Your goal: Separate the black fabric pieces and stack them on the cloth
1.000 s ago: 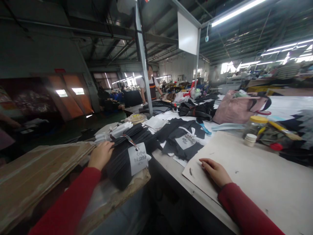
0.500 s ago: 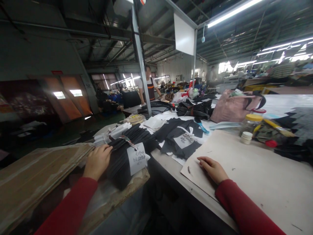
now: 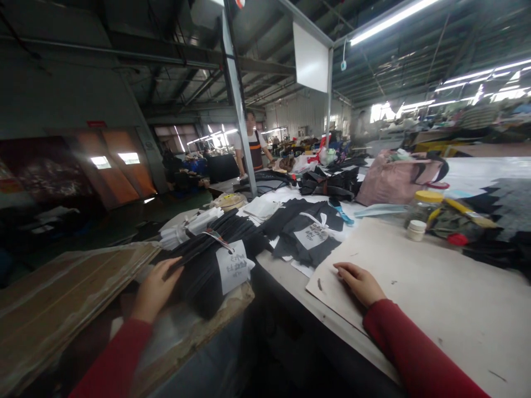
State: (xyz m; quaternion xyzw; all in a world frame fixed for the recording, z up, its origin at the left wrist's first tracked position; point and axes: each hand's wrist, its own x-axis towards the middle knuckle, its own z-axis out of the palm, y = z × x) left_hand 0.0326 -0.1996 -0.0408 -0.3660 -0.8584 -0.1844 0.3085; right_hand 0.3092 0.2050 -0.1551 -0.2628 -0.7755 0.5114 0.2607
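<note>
My left hand is at the near left edge of a stack of black fabric pieces, with dark fabric between its thumb and fingers. How many layers it grips I cannot make out. The stack is tied with a strip and carries a white handwritten tag. My right hand rests on a large pale sheet, its fingers extended and loosely together, holding nothing. Between the hands, farther back, lies another dark fabric bundle with its own white tag.
At left lies a plastic-wrapped brown board. A dark gap separates the two work surfaces. Right of centre are a pink bag, a yellow-lidded jar and a small white bottle. A person in an apron stands behind a metal post.
My left hand has drawn back slightly toward me and left, its fingers now at the fabric stack's edge instead of on top. My right hand stays almost still.
</note>
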